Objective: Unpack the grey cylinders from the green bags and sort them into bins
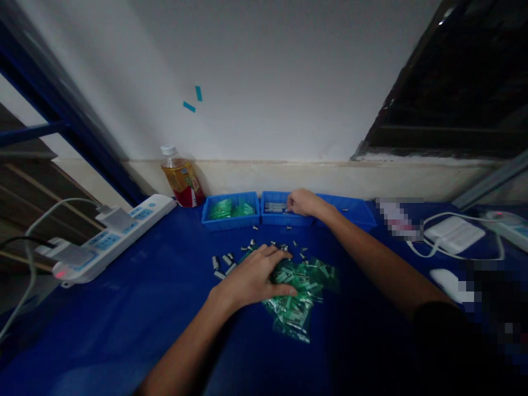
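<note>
My left hand (259,275) lies over a pile of green plastic bags (295,300) with small pale parts inside. Its thumb stands apart from the fingers, and the palm rests at the pile's left side. Reaching into the middle blue bin (289,221), my right hand (304,203) has its fingers curled and pressed together beside a row of metal cylinders (273,207). What those fingers hold, if anything, is hidden. Small screws (304,249) are scattered behind the pile. Several loose metal cylinders (215,262) lie left of my left hand.
The left blue bin (231,222) contains green bags; the right blue bin (355,217) has a small screw in it. A drink bottle (181,179) stands against the wall. A power strip (119,236) runs along the left; a white charger (454,235) with cables lies right.
</note>
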The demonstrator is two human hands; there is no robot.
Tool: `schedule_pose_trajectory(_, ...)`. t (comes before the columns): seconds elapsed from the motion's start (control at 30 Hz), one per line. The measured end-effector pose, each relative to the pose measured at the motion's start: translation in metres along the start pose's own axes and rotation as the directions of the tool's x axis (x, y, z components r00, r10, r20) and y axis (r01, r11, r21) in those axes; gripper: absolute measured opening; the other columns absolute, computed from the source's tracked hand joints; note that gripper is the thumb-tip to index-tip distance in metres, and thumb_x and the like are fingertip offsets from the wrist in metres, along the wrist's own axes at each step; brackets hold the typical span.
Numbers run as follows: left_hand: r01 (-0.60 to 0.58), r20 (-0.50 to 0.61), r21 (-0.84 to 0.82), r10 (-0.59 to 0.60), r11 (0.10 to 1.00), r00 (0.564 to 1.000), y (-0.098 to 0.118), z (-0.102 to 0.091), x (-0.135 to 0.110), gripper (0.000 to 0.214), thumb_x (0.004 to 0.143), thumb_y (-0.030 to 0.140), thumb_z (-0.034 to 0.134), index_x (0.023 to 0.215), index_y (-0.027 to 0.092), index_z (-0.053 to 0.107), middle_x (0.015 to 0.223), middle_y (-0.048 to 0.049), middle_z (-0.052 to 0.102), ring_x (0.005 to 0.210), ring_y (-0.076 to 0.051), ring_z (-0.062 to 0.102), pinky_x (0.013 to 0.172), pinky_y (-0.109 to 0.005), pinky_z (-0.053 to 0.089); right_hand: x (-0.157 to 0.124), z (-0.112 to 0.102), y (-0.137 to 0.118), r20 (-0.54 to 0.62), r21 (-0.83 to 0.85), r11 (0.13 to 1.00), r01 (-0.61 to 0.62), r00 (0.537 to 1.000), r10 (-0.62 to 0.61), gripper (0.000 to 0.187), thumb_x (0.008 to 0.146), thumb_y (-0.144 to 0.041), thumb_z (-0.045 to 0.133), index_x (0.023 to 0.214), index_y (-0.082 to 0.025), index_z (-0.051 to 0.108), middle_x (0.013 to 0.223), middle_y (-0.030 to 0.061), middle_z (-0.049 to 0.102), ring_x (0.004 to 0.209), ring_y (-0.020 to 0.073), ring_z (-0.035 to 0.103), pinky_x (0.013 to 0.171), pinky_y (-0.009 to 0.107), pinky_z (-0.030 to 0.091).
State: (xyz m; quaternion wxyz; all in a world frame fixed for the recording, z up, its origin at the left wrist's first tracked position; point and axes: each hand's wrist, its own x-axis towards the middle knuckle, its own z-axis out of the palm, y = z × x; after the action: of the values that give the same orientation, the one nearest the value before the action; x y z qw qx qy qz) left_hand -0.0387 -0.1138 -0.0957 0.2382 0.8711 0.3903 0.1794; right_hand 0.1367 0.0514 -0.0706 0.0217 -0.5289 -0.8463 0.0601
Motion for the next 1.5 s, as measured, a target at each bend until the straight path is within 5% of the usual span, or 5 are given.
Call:
schedule_pose_trajectory(0.3, 0.194, -0.357, -0.204, -0.257, 0.96, 0.898, -0.015, -0.015, 0.002, 0.022, 0.084, 0.016, 0.054, 0.105, 0.016, 0.06, 0.079, -0.0026, 0.059, 0.073, -0.015, 0.057, 0.07, -0.028, 0.046, -0.066, -0.01, -0.026, -0.354, 0.314, 0.948, 0.052, 0.933, 0.066, 0.019, 0.086, -0.033, 0.053, 0.09, -0.017, 0.061, 0.073, 0.0042, 0.065, 0.065, 0.0155, 0.058, 0.061, 0.025, 0.04)
schedule_pose_trajectory(0.7, -0.175, -0.376, -0.171, 0.1, 0.97, 0.921, 0.012, -0.003, 0.0, 0.013, 0.089, 0.015, 0.051, 0.09, 0.019, 0.063, 0.088, -0.0048, 0.056, 0.082, -0.014, 0.056, 0.072, -0.025, 0.046, -0.166, 0.038, -0.054, 0.012, 0.995, 0.089, -0.035, 0.968, 0.25, 0.045, 0.088, -0.055, 0.041, 0.069, -0.017, 0.057, 0.061, 0.0025, 0.059, 0.052, 0.011, 0.05, 0.05, 0.024, 0.037)
schedule_pose_trajectory(1.03, 0.118, -0.135, -0.566, -0.233, 0.816, 0.963, 0.016, 0.001, 0.004, 0.044, 0.084, 0.056, 0.049, 0.088, 0.015, 0.062, 0.074, -0.0032, 0.057, 0.065, -0.014, 0.053, 0.059, -0.026, 0.042, -0.173, 0.04, -0.052, -0.533, 0.607, 0.728, 0.318, 0.842, 0.077, 0.014, 0.087, -0.02, 0.049, 0.089, -0.024, 0.062, 0.081, 0.0028, 0.063, 0.074, 0.0146, 0.061, 0.066, 0.028, 0.049)
schedule_pose_trajectory(1.27, 0.252, 0.009, -0.824, -0.432, 0.508, 0.902, 0.014, -0.002, 0.003, 0.025, 0.077, 0.04, 0.056, 0.08, 0.016, 0.058, 0.06, 0.0007, 0.055, 0.05, -0.01, 0.048, 0.048, -0.021, 0.034, -0.175, 0.043, -0.051, -0.567, 0.293, 0.876, 0.384, 0.808, -0.164, 0.028, 0.087, -0.014, 0.047, 0.109, -0.026, 0.061, 0.09, 0.0052, 0.063, 0.081, 0.016, 0.062, 0.072, 0.03, 0.052)
schedule_pose_trajectory(1.5, 0.604, -0.67, 0.047, -0.423, 0.796, 0.61, -0.021, -0.065, -0.002, 0.03, 0.084, 0.039, 0.047, 0.099, 0.017, 0.059, 0.075, -0.0049, 0.064, 0.067, -0.019, 0.059, 0.06, -0.026, 0.04, -0.179, 0.035, -0.059, -0.578, 0.372, 0.844, 0.387, 0.808, -0.116, 0.019, 0.088, -0.021, 0.051, 0.103, -0.022, 0.062, 0.09, 0.0065, 0.061, 0.082, 0.0168, 0.06, 0.074, 0.031, 0.051)
